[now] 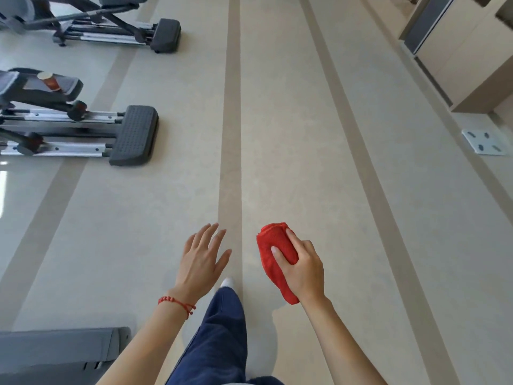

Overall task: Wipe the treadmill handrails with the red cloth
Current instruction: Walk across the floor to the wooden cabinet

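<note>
Right hand (301, 266): low in the frame, right of centre, fingers curled around the folded red cloth (276, 262), thumb pressed across its top.
Left hand (201, 261): low centre, released, fingers spread, holding nothing.
Cloth position: in the air above the floor (291, 134), touching only the right hand.
Handrails: none visible; a grey machine base (61, 348) sits at the lower left corner, and 2 exercise machines (83, 129) stand at the upper left.
Stage: judged as the approach, wiping not yet begun.
Doing it well: carry the cloth to the machine, open the fold enough to wrap the rail, steady the frame with the free hand, then draw along the full length in overlapping strokes.
Cup (51, 80): a red cup rests on the nearer machine, upper left; its print is too small to read.
Writing: no brand or label legible anywhere.
</note>
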Action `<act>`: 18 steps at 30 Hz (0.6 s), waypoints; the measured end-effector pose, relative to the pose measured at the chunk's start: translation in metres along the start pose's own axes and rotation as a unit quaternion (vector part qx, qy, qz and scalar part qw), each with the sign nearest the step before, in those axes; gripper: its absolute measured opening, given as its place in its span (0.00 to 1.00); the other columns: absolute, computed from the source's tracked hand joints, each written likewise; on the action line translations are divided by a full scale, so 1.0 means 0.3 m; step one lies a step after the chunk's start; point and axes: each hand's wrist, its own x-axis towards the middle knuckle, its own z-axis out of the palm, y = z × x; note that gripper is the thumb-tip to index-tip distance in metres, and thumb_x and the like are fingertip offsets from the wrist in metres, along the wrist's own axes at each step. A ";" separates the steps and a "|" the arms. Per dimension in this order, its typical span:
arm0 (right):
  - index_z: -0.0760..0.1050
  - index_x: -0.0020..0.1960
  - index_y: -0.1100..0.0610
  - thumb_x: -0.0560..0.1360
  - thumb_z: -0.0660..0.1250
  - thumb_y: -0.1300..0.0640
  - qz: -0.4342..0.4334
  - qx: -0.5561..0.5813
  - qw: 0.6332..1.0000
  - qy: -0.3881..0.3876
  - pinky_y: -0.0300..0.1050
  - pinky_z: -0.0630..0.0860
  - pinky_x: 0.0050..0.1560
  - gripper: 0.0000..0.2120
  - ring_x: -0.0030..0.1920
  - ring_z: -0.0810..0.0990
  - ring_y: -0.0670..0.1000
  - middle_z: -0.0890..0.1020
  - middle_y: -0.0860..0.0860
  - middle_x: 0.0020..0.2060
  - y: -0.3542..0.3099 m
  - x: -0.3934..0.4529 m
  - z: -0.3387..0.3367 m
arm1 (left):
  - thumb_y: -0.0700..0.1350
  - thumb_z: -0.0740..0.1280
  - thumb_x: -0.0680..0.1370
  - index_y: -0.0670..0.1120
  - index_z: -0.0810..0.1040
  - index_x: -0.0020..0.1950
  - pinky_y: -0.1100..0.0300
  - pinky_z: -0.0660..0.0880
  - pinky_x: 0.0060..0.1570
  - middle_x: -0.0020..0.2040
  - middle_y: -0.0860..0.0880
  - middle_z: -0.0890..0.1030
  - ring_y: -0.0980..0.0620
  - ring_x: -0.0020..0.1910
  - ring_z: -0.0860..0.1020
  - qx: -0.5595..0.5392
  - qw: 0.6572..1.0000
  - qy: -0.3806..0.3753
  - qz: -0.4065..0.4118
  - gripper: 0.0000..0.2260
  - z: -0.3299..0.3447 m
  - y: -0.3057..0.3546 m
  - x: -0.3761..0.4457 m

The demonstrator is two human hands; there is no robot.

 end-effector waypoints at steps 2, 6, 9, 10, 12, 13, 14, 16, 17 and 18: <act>0.66 0.69 0.45 0.72 0.63 0.41 0.006 0.003 1.000 0.007 0.45 0.74 0.49 0.26 0.48 0.78 0.53 0.75 0.50 0.51 -0.025 0.137 0.011 | 0.59 0.44 0.81 0.41 0.75 0.62 0.45 0.72 0.57 0.61 0.41 0.77 0.40 0.61 0.74 0.008 1.000 0.000 0.011 0.29 -0.020 -0.027 0.144; 0.66 0.68 0.44 0.72 0.64 0.41 0.023 0.008 1.000 0.018 0.46 0.75 0.49 0.26 0.47 0.79 0.52 0.75 0.49 0.50 -0.086 0.395 0.030 | 0.60 0.44 0.81 0.42 0.75 0.62 0.47 0.72 0.57 0.61 0.42 0.77 0.42 0.62 0.73 0.013 1.000 0.010 0.024 0.28 -0.070 -0.094 0.417; 0.66 0.68 0.44 0.72 0.64 0.40 0.024 0.011 0.999 0.023 0.46 0.76 0.48 0.26 0.47 0.79 0.52 0.75 0.49 0.50 -0.124 0.572 0.035 | 0.60 0.45 0.81 0.42 0.75 0.62 0.51 0.66 0.60 0.62 0.42 0.76 0.43 0.62 0.70 0.015 0.999 0.018 0.028 0.28 -0.104 -0.142 0.617; 0.66 0.68 0.45 0.72 0.63 0.40 0.026 0.006 0.999 0.021 0.45 0.76 0.48 0.26 0.47 0.79 0.52 0.75 0.49 0.50 -0.133 0.628 0.036 | 0.60 0.45 0.81 0.42 0.75 0.62 0.52 0.64 0.60 0.62 0.42 0.76 0.43 0.62 0.70 0.013 0.999 0.019 0.028 0.29 -0.113 -0.154 0.679; 0.65 0.69 0.45 0.73 0.62 0.40 0.026 0.004 0.999 0.020 0.43 0.75 0.49 0.26 0.48 0.78 0.51 0.75 0.49 0.52 -0.150 0.730 0.033 | 0.60 0.45 0.81 0.42 0.75 0.62 0.52 0.63 0.60 0.62 0.42 0.76 0.43 0.62 0.70 0.011 0.999 0.023 0.031 0.29 -0.120 -0.169 0.788; 0.65 0.69 0.45 0.73 0.62 0.40 0.026 0.006 0.999 0.019 0.43 0.75 0.49 0.26 0.48 0.78 0.51 0.75 0.49 0.52 -0.155 0.783 0.032 | 0.60 0.45 0.81 0.42 0.75 0.62 0.52 0.63 0.60 0.62 0.42 0.76 0.42 0.62 0.70 0.012 0.999 0.024 0.033 0.29 -0.123 -0.172 0.843; 0.65 0.69 0.45 0.73 0.62 0.39 0.027 0.007 0.999 0.020 0.43 0.75 0.49 0.26 0.48 0.78 0.51 0.75 0.49 0.52 -0.158 0.843 0.032 | 0.60 0.45 0.80 0.42 0.75 0.62 0.51 0.65 0.60 0.62 0.42 0.76 0.42 0.62 0.70 0.014 0.999 0.018 0.032 0.29 -0.125 -0.174 0.904; 0.65 0.69 0.44 0.72 0.62 0.39 0.029 0.006 0.999 0.025 0.45 0.75 0.49 0.26 0.48 0.78 0.51 0.75 0.49 0.52 -0.162 0.948 0.029 | 0.60 0.46 0.80 0.42 0.75 0.62 0.47 0.70 0.59 0.62 0.42 0.76 0.42 0.62 0.71 0.015 0.999 0.008 0.033 0.28 -0.120 -0.178 1.005; 0.65 0.68 0.44 0.72 0.62 0.40 0.031 0.009 0.999 0.025 0.45 0.76 0.50 0.26 0.48 0.78 0.51 0.75 0.49 0.52 -0.164 1.015 0.030 | 0.60 0.47 0.80 0.42 0.75 0.62 0.47 0.71 0.59 0.62 0.42 0.76 0.42 0.62 0.72 0.014 0.999 0.003 0.029 0.28 -0.111 -0.184 1.066; 0.65 0.69 0.44 0.72 0.62 0.40 0.032 0.010 0.999 0.025 0.45 0.75 0.50 0.26 0.48 0.78 0.51 0.74 0.49 0.52 -0.163 1.085 0.032 | 0.60 0.47 0.80 0.43 0.75 0.63 0.46 0.71 0.58 0.62 0.42 0.76 0.42 0.62 0.72 0.016 1.000 0.001 0.026 0.27 -0.103 -0.188 1.133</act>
